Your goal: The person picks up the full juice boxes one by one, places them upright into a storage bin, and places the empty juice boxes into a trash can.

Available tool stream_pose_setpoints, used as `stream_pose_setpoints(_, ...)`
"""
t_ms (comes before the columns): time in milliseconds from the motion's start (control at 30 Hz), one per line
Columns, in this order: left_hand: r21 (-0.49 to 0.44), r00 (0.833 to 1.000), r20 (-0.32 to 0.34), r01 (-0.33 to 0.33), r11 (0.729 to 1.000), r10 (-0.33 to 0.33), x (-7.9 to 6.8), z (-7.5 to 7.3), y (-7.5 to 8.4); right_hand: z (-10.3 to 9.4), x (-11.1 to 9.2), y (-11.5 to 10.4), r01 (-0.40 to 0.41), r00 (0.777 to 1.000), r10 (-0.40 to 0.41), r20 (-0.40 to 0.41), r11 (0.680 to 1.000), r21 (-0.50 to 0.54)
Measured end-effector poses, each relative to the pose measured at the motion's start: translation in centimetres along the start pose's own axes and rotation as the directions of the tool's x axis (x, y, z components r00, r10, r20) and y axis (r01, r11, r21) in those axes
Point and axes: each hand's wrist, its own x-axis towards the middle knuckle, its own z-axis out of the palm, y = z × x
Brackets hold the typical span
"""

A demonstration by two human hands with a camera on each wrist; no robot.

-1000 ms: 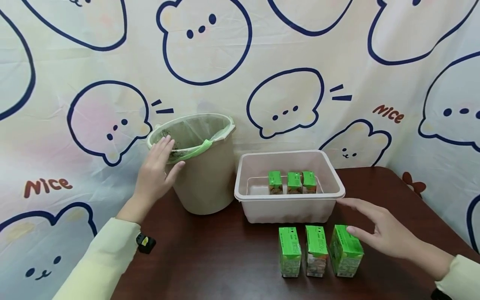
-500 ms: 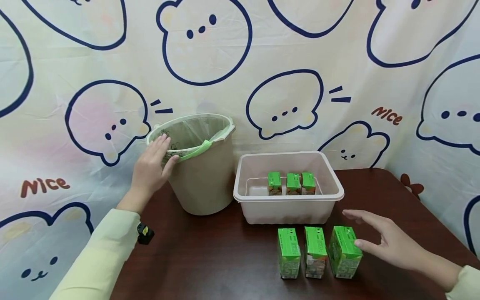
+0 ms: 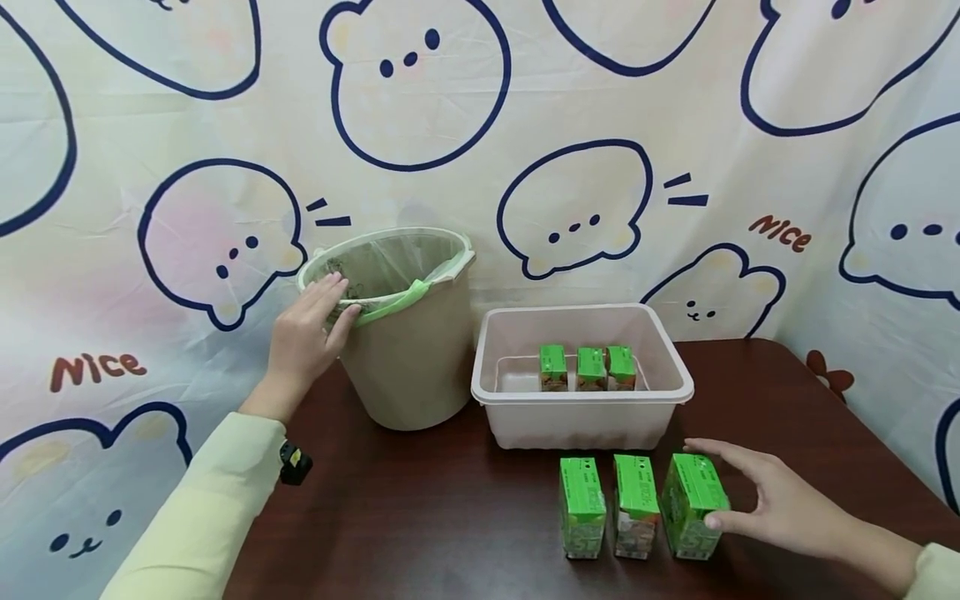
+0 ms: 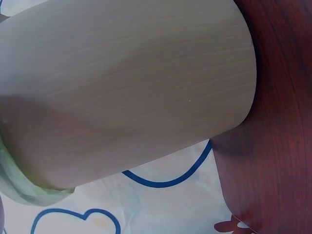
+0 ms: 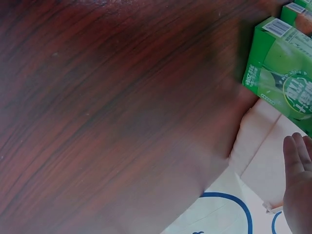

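Observation:
My left hand (image 3: 303, 333) rests at the near left rim of a tall beige bin (image 3: 411, 375), fingers extended and thumb apart. A clear bag with a green edge (image 3: 393, 303) lines the bin. My right hand (image 3: 795, 504) is at the rightmost green drink carton (image 3: 693, 512), thumb overlapping its near right edge and index finger by its far top corner. In the right wrist view its fingers (image 5: 294, 153) are straight beside the carton (image 5: 287, 73). Two slimmer green cartons (image 3: 582, 510) stand upright to its left.
Behind the cartons stands a pale plastic tub (image 3: 581, 397) with three small green-topped cartons (image 3: 591, 367) inside. The bin is just left of it. A cartoon-printed curtain (image 3: 420, 192) hangs behind the dark wooden table (image 3: 420, 517).
My right hand has moved down and nearer from beside the tub's corner to the rightmost carton. My left hand has stayed at the bin's rim, with only a slight shift.

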Motion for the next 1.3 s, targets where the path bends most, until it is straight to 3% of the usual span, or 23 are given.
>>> stream_pose_setpoints(267, -0.010, 1.000, -0.029, -0.006, 1.000, 0.006, 0.3, 0.2, 0.0, 0.2, 0.2, -0.1, -0.009, 1.000, 0.008, 0.021, 0.999, 0.039)
stream_pose_setpoints(500, -0.012, 1.000, -0.028, 0.001, 1.000, -0.001, 0.4, 0.1, 0.1, -0.6, 1.0, -0.7, 0.022, 1.000, -0.021, -0.024, 0.999, 0.044)
stream_pose_setpoints(1067, 0.007, 1.000, -0.016, 0.023, 1.000, -0.022, 0.1, 0.0, 0.2, -6.9, 5.4, -4.8, 0.112, 0.984, -0.120, -0.130, 0.991, -0.067)
stream_pose_setpoints(1300, -0.008, 0.999, -0.029, 0.042, 0.999, -0.043, 0.1, 0.2, 0.4, -8.5, 8.7, -6.6, 0.226, 0.960, -0.236, -0.148, 0.971, -0.083)
